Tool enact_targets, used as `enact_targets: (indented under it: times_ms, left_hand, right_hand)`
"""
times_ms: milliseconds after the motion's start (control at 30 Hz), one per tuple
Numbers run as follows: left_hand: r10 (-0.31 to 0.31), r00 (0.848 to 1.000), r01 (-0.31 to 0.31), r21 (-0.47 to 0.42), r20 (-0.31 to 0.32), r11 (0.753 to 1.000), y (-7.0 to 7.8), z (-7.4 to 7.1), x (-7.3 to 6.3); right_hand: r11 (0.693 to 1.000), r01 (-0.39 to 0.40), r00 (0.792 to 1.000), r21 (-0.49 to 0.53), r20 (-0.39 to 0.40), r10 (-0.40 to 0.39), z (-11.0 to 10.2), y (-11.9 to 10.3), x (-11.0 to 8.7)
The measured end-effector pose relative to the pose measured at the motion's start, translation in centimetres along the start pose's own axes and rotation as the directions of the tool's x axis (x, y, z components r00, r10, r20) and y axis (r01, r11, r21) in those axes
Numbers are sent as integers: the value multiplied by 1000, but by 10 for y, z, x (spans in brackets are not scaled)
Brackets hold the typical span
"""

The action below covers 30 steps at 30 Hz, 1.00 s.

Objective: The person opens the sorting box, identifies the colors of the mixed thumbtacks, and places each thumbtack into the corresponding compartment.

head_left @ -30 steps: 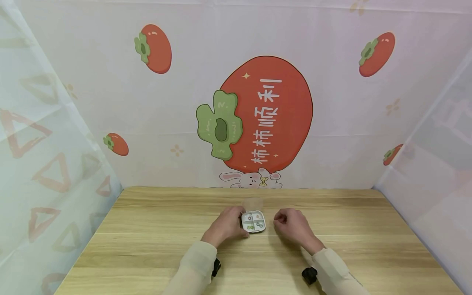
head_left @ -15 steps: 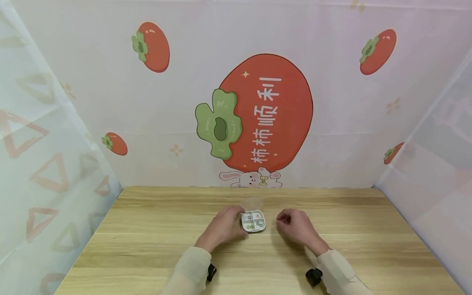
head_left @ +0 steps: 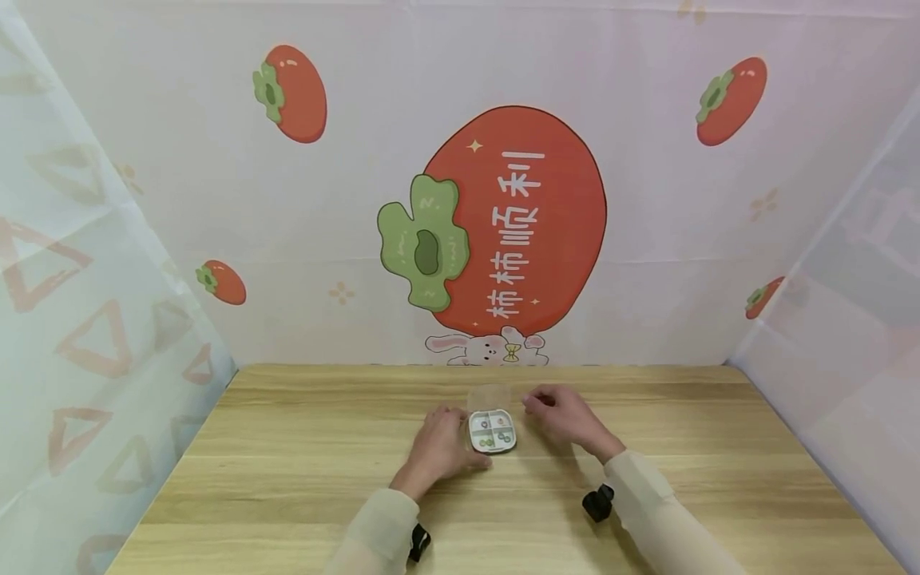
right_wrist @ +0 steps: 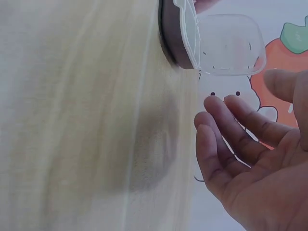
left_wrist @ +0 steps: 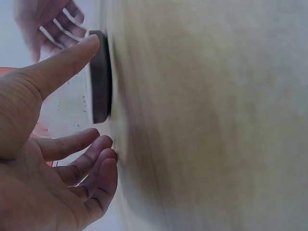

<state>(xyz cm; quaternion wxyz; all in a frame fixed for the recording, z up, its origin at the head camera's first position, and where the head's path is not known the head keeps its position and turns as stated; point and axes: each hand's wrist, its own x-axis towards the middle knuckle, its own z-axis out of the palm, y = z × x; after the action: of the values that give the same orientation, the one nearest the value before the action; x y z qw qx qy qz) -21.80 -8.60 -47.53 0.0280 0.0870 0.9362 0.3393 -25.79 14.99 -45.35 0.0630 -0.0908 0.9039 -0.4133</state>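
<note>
A small pill box (head_left: 492,432) with a white divided tray and a dark outer side (left_wrist: 102,79) lies on the wooden table. Small ring-like pieces, green, orange and purplish, lie in its compartments. Its clear lid (right_wrist: 231,45) stands raised at the back. Around the box's left side is my left hand (head_left: 442,447), thumb at the near edge and fingers loosely bent by the far left corner, with a slight gap in the left wrist view. My right hand (head_left: 568,417) hovers right of the lid, fingers relaxed, thumb apart, holding nothing.
The table (head_left: 647,447) runs back to a white cloth (head_left: 345,200) printed with red persimmons and a rabbit. Cloth sides close in at left and right. A black wrist camera (head_left: 598,504) sits below the right forearm.
My right hand has moved forward and left, from beside the box to near its lid. The left thumb and fingers have loosened slightly from the box, which stays in place.
</note>
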Motion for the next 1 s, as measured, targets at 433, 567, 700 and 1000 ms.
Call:
enact_targets:
  times_ms: [433,567,700,1000]
  left_hand:
    - [48,999,-48,-14,-20,999,-3,1,0]
    - [54,998,-54,-15,-26,998,-4,1,1]
    - [58,998,-58,-12,-31,998,-6,2,1]
    - [54,998,-55,-12,-28,998,-5,1,2]
  right_hand:
    - [996,-53,988,78,150,41,7,-13,34]
    - [995,-27,979,99,202,7,9,-13,42]
    - [993,-13,969,118,245,-16,9,-14,47]
    - [989,-9,950,148,311,-38,7,-13,52]
